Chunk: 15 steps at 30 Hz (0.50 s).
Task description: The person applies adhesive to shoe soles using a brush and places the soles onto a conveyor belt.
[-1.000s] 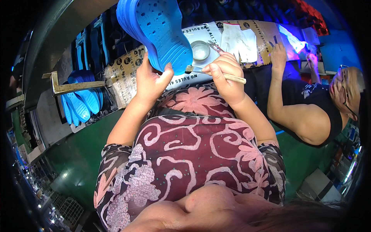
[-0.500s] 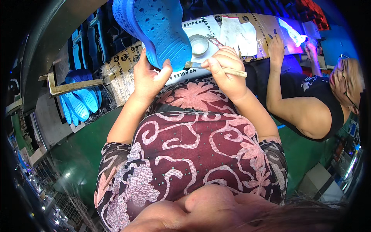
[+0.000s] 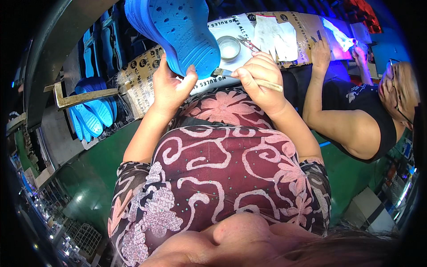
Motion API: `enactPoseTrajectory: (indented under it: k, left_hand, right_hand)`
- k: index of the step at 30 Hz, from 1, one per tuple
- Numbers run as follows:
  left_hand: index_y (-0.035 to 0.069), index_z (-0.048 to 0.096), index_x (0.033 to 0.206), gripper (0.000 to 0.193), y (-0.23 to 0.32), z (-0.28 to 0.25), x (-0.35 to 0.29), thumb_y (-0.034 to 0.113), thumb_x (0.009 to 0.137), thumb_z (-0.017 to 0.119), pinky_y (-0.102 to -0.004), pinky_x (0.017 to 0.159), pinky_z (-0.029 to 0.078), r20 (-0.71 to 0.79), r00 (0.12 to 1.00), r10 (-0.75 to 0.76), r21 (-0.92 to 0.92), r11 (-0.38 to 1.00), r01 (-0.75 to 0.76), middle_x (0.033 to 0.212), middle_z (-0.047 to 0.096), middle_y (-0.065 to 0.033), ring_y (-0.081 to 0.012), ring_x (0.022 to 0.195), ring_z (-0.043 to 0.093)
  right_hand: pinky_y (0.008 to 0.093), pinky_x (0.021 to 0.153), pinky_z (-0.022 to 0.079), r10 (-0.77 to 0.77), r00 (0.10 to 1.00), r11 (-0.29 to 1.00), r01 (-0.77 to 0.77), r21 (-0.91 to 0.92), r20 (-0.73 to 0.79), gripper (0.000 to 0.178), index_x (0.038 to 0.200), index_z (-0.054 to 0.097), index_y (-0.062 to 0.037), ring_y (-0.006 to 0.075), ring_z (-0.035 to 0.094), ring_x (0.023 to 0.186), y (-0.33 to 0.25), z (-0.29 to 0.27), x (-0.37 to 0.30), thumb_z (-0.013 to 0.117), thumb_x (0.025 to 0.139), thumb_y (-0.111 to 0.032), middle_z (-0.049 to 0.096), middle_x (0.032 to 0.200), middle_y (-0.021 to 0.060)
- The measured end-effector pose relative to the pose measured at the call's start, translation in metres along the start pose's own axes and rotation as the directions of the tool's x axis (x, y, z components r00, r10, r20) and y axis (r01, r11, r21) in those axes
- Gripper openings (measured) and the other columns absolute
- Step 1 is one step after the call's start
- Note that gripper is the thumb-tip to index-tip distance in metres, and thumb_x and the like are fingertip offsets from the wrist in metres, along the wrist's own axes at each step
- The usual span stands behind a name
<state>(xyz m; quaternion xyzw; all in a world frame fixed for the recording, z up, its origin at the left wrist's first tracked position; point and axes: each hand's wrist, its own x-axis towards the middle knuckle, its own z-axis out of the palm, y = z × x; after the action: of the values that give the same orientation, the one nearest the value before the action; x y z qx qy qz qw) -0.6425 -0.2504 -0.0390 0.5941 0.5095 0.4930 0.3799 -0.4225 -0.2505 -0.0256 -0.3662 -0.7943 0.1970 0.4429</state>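
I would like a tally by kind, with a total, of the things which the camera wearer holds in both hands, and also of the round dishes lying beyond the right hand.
Blue shoe sole, in the left hand: 1
Brush, in the right hand: 1
Round dish, beyond the right hand: 1
Total: 3

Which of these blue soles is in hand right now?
The blue sole held in the left hand; the other blue soles sit at the picture's left, by the angled bar, untouched.
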Motion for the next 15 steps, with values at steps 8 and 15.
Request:
enactPoseTrajectory:
  k: [8,15]
  left_hand:
    - [-0.006,0.045,0.112,0.043,-0.006,0.0,0.0,0.005,0.074,0.06,-0.0258,0.069,0.049,-0.021,0.999,-0.026,-0.044,0.999,0.025,0.09,0.061,-0.0116,-0.0133,0.077,0.06]
    - [-0.005,0.044,0.112,0.042,-0.002,0.002,-0.002,0.003,0.074,0.06,-0.0247,0.068,0.049,-0.038,0.999,-0.029,-0.128,0.991,0.024,0.091,0.06,-0.0106,-0.0122,0.077,0.059]
  right_hand:
    - [0.034,0.076,0.04,0.094,0.993,0.994,-0.09,0.055,-0.071,0.022,0.067,0.064,-0.0033,0.0194,0.053,0.059,0.001,-0.005,-0.006,0.054,0.084,-0.012,0.06,0.061,0.0054]
    - [0.0363,0.079,0.041,0.001,0.998,1.0,0.0,0.013,-0.058,0.024,0.066,0.064,-0.0029,0.02,0.057,0.061,-0.002,0.007,0.0,0.054,0.085,-0.014,0.062,0.063,0.0051]
